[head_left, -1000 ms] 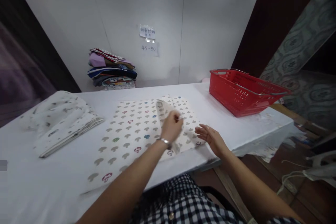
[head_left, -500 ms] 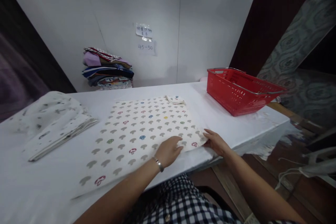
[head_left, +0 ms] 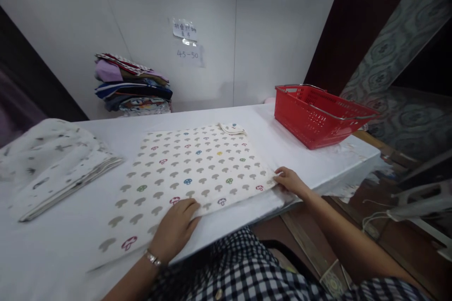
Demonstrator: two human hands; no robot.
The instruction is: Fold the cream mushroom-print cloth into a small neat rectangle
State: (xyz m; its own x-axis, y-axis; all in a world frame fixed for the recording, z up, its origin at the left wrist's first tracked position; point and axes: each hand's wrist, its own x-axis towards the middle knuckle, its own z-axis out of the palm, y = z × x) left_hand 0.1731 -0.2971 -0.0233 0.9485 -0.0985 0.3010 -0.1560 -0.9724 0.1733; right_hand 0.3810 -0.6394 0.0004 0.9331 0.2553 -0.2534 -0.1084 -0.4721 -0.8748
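A cream cloth [head_left: 212, 169] printed with grey and coloured mushrooms lies spread on the white-covered table, with a small part folded over at its far right corner. My right hand [head_left: 290, 181] pinches the cloth's near right corner between thumb and fingers. Along the near edge, left of the middle, my left hand [head_left: 175, 226] has its fingers over the cloth and its thumb at the edge; it is closed on that edge, though the fingertips are partly hidden. Left of this cloth rests a folded white cloth [head_left: 60, 164] with dark scattered prints.
A red plastic basket [head_left: 318, 122] with metal handles stands at the table's right end. Against the back wall is a pile of folded fabrics [head_left: 134, 87]. Paper notes [head_left: 187, 40] are taped to the wall. The table's near edge [head_left: 243, 221] runs just before my body.
My left hand has slid left along the cloth's near edge, uncovering more mushrooms. The right hand stays at the near right corner. The view has shifted slightly.
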